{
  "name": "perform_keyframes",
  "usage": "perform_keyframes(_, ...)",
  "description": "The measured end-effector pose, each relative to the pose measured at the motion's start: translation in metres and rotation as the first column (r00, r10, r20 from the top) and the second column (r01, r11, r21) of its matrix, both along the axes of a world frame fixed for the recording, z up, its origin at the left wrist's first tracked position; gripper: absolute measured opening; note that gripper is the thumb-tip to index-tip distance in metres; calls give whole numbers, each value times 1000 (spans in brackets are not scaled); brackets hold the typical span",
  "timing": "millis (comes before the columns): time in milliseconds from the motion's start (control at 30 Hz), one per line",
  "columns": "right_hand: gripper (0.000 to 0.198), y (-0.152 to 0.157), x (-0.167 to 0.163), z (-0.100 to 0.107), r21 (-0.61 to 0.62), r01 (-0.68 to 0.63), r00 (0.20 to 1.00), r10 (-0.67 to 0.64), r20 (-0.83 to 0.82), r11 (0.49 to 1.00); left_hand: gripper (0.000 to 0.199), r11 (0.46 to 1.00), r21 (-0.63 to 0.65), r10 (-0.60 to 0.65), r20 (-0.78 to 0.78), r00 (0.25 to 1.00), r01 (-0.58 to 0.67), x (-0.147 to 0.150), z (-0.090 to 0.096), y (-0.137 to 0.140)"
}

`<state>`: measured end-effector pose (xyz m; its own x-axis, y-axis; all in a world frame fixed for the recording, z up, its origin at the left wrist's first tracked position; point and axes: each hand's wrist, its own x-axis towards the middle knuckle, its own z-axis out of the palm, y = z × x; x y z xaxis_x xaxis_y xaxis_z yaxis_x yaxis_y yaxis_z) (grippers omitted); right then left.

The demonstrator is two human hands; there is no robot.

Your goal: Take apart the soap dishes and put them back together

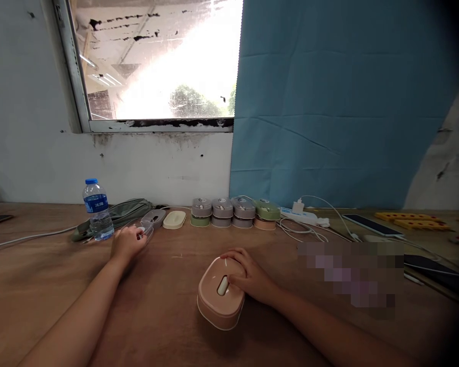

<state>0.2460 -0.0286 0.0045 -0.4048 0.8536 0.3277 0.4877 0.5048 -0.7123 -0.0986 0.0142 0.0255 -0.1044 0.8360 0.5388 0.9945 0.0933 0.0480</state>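
My right hand [252,278] grips the right side of a glossy pink plastic box [210,285] with rounded corners, its thumb by the cream oval piece [223,285] set in the top. The box is tilted, and a shadow falls on the table below it. Farther left, my left hand [127,243] has its fingers closed on a clear plastic piece [149,232], partly hidden by the hand. Just behind that lie a grey lid [154,218] with an oval slot and a cream lid [174,219].
Several stacked grey, green and pink boxes [222,208] line the wall. A water bottle [96,209] stands beside a green-grey pouch [126,210] at left. On the right are a power strip [300,216], cables, a phone [373,225], yellow pieces [413,221] and a blurred patch.
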Motion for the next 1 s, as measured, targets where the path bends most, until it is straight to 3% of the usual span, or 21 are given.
perform_keyframes(633, 38, -1, -1, 1, 0, 5, 1000, -5, -1, 1000, 25, 958, -282, -10, 136, 991, 48, -8, 12, -10)
perform_keyframes(1000, 39, -2, -1, 1, -3, 7, 1000, -7, -3, 1000, 24, 957, -282, -28, 146, 989, 69, -10, 10, -9)
